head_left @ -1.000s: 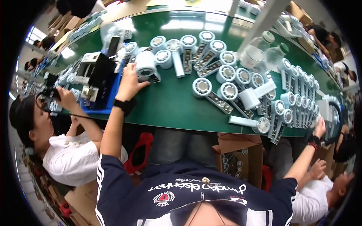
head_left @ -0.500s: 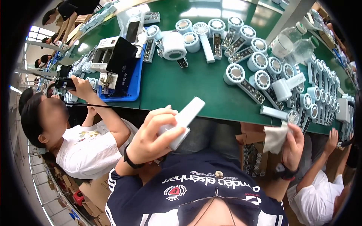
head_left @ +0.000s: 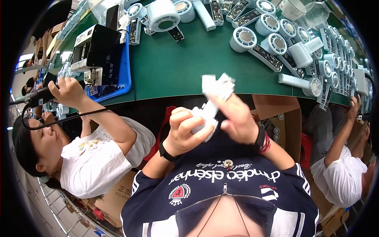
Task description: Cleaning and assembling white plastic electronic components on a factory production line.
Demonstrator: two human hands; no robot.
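My left hand (head_left: pixel 179 136) is wrapped round the pale head of a handheld fan (head_left: pixel 209 132), held over my lap before the table's front edge. The fan's handle points away from me and up to the right, partly covered. In my right hand (head_left: pixel 242 122), blurred by motion, is a crumpled white cloth (head_left: pixel 219 85), which lies over the far end of the handle. On the green table (head_left: pixel 177 71) ahead stand several light blue fans (head_left: pixel 242 39), many with circuit boards showing in their opened handles.
At the left a blue tray (head_left: pixel 127 75) bears a black machine (head_left: pixel 98 51). A co-worker's hand (head_left: pixel 67 91) there grips a black corded tool (head_left: pixel 41 94). More fans fill the right side, near another co-worker's hand (head_left: pixel 354 106). A cardboard box (head_left: pixel 292 130) stands below the table edge.
My right hand has come in from the right with the cloth and now meets the fan. My left hand has moved slightly right and down in view. The whole view has shifted.
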